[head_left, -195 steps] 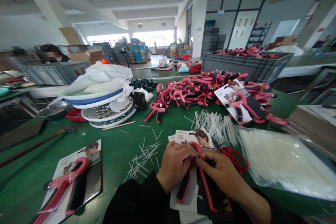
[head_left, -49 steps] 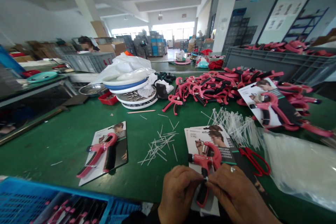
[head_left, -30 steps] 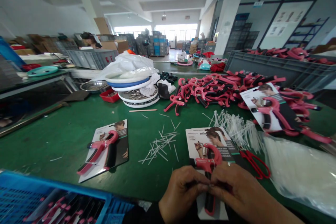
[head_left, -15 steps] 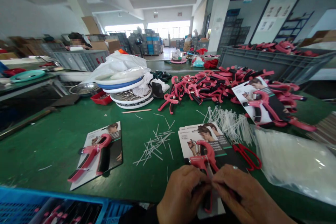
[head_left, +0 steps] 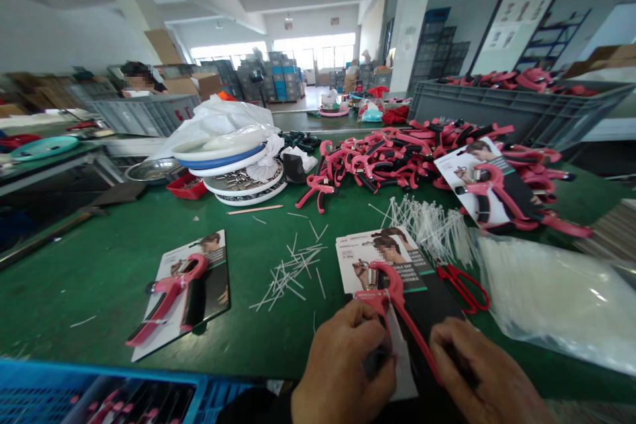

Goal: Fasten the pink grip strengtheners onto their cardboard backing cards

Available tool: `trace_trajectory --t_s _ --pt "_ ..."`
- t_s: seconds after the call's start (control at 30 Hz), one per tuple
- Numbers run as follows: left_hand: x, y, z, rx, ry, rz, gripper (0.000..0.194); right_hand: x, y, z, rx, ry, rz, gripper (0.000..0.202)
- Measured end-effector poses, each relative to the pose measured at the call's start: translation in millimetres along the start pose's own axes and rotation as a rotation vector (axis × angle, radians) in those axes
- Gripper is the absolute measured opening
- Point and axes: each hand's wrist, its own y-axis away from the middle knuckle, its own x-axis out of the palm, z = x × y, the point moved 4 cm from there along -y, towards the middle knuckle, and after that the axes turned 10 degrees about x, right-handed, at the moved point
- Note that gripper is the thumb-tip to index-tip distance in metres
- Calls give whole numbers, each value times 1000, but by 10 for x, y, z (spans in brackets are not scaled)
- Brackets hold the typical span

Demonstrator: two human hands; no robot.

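Two carded pink tools frame the pile from left and right: one card (head_left: 216, 285) lies at near left, the other card (head_left: 514, 179) leans on the pile at right.
Blue basket (head_left: 109, 369): near left edge, with pink and black pieces inside.
Turquoise tray (head_left: 44, 148): far left, on another table.
Person (head_left: 140, 81): far left, behind a gray crate (head_left: 144, 112).
Metal bowl (head_left: 154, 171): left, beside a red tray (head_left: 189, 187).
Stacked round trays (head_left: 226, 163): left of middle, a lower one holding metal parts.
White strips (head_left: 291, 271): middle of the green table (head_left: 258, 358), scattered loosely.
Left hand (head_left: 348, 361): fingers curled tight on the left handle of the pink spring tool; the exact grip is partly hidden.
Pink spring tool (head_left: 396, 285): near, right of middle, on overlapping printed cards (head_left: 348, 245), spring toward the far side, handles spread toward the near edge.
Pink tool pile (head_left: 368, 162): beyond the cards, pieces tangled together.
White cable ties (head_left: 432, 228): bunched just beyond the cards.
Right hand (head_left: 479, 371): fingers bent in, holding the low end of the right handle.
Red scissors (head_left: 464, 288): between cards and plastic bag (head_left: 551, 298).
Large gray bin (head_left: 497, 109): far right, heaped with pink tools.
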Motion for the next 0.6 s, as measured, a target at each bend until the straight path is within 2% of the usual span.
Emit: trace_trajectory --t_s 0.13,0.27,0.37,0.47,0.6 --pt "21 -28 -36 38 -51 8 8 26 -79 69 21 -12 265 18" --pt "26 -19 -52 40 -59 -5 11 79 -214 243 -18 10 379 21" --pt "25 2 -40 -24 -56 28 20 123 -265 285 34 -80 453 19" --pt "27 20 -7 -98 -68 64 26 122 -249 229 54 -64 421 18" --pt "33 64 50 -179 -33 83 32 73 -146 138 -78 94 239 19"
